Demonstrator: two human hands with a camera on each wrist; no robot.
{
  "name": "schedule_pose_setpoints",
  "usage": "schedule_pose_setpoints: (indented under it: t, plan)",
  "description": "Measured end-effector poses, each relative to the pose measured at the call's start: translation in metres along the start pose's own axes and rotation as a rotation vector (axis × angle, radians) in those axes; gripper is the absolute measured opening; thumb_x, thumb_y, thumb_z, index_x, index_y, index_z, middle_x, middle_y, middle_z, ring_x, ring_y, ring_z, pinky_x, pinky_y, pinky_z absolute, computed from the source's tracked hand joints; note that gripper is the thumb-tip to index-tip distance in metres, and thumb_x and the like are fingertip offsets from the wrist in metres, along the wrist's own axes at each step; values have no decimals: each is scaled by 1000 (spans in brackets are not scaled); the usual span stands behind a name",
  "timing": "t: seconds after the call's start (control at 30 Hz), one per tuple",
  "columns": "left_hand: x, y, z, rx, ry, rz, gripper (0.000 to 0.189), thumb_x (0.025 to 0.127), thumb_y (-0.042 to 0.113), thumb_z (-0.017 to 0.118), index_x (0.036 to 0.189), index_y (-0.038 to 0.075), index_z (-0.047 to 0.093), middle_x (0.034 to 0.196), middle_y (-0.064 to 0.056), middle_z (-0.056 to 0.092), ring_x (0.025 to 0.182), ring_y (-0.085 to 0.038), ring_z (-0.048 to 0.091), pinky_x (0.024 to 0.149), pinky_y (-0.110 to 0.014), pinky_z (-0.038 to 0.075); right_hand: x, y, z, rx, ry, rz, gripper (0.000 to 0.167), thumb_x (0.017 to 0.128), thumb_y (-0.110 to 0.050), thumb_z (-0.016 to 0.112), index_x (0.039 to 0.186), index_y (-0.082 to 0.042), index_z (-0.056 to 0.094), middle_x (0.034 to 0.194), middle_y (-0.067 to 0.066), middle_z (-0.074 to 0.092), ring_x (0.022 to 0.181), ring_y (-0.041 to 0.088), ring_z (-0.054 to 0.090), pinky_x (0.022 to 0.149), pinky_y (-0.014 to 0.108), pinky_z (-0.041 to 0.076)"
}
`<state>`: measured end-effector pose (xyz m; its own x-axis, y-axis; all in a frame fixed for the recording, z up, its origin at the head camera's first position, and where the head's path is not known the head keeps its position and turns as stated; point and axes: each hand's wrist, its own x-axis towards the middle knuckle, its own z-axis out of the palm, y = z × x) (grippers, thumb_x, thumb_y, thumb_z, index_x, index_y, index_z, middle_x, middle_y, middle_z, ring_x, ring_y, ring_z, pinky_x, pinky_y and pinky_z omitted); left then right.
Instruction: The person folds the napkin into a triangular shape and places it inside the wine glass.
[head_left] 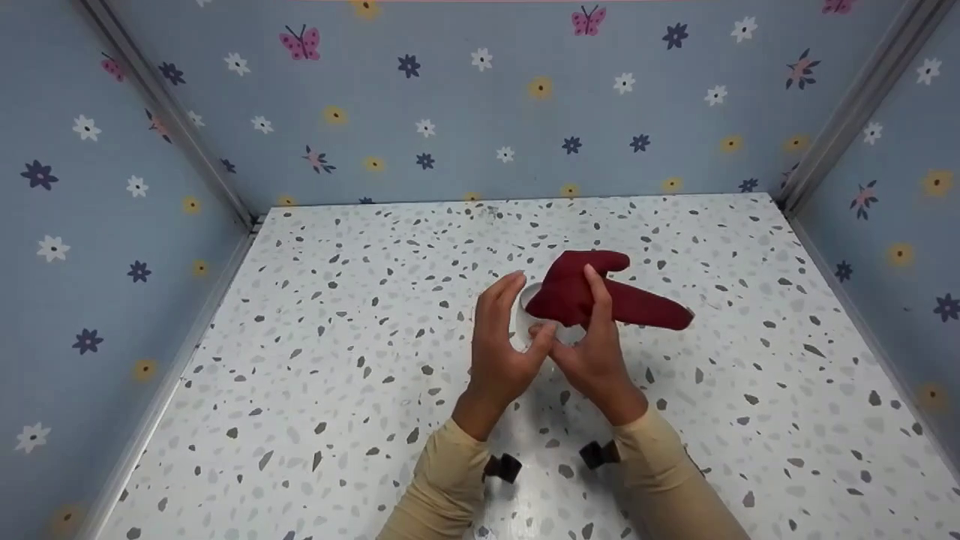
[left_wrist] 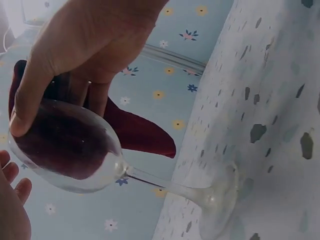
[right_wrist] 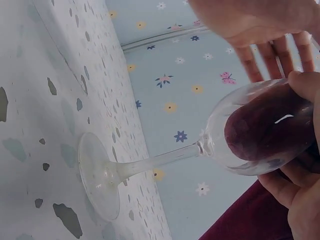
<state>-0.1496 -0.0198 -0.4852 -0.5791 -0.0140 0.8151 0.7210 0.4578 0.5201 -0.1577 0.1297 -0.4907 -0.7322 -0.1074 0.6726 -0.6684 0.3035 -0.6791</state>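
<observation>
A clear wine glass (left_wrist: 100, 172) stands upright with its foot (right_wrist: 90, 175) on the tabletop. A dark red cloth (head_left: 649, 304) is bunched into its bowl, with the other part hanging outside to the right. My right hand (head_left: 600, 360) holds the bowl, its thumb across the near side and its fingers round the far right side over the cloth. To the left of the bowl, my left hand (head_left: 502, 356) is cupped loosely, fingers fairly straight and a gap showing between palm and glass. Both thumbs overlap near the rim in the head view.
The white speckled tabletop (head_left: 360, 300) is bounded by blue walls (head_left: 480, 105) with flowers and butterflies at the back, left and right. A black wrist camera (head_left: 508, 468) sits at the left wrist, and another black camera (head_left: 594, 454) at the right.
</observation>
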Motion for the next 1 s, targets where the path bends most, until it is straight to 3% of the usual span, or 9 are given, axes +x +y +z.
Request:
schedule_pose_setpoints:
  t: [0.17,0.4,0.67,1.0]
  plan:
    - [10,7,-1,93,-40,89,52,89,22,73,136,4,58,139,-13,53,131,-26,46,108,-39,41,2,1,2,-3,-8,-29,100,80,-13,85,156,-12,21,146,10,45,125,23,52,96,38,52]
    - [18,13,-2,116,-84,138,44,88,22,73,129,6,64,134,-10,60,129,-30,49,111,-44,36,3,-1,2,-24,-21,-45,102,79,-4,85,156,-8,19,149,12,43,131,24,48,100,41,49]
    - [21,19,1,146,-152,147,49,87,29,78,130,9,66,135,-5,60,134,-26,45,110,-45,34,3,0,0,-15,-25,-43,93,84,-5,81,155,-8,21,149,11,43,131,25,48,101,41,48]
    - [26,24,6,186,-167,131,46,84,17,76,128,8,67,132,-4,61,131,-23,46,109,-42,34,2,1,0,-48,-8,-114,87,85,6,74,154,-5,23,149,10,45,132,25,50,104,40,45]
